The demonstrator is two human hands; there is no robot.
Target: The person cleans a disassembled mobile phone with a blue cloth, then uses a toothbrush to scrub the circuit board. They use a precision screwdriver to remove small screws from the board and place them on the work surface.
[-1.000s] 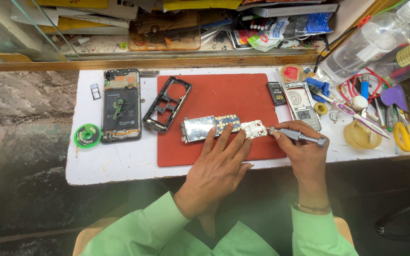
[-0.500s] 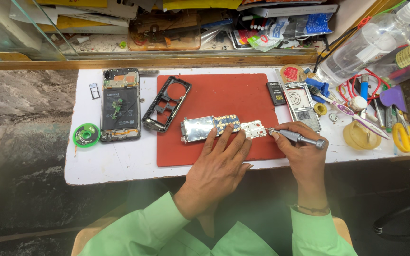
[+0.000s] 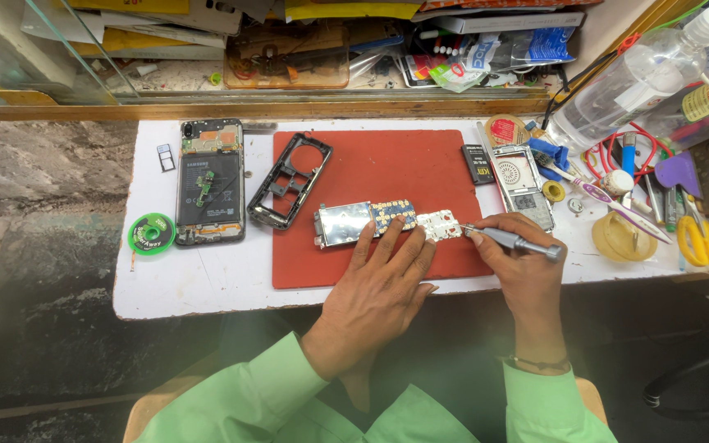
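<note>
While the left hand (image 3: 379, 283) lies flat with its fingers spread, pinning the phone circuit board (image 3: 387, 220) to the red mat (image 3: 387, 164) on the table (image 3: 198, 283), the right hand (image 3: 519, 267) is closed around a screwdriver (image 3: 512, 240), its tip at the board's right end. Judged step: working a screw there. Any further move calls for a steady, upright tip. A black phone frame (image 3: 289, 180) lies nearby.

Light green long sleeves (image 3: 256, 394) cover both arms; a thin bracelet (image 3: 540, 363) circles the right wrist.
</note>
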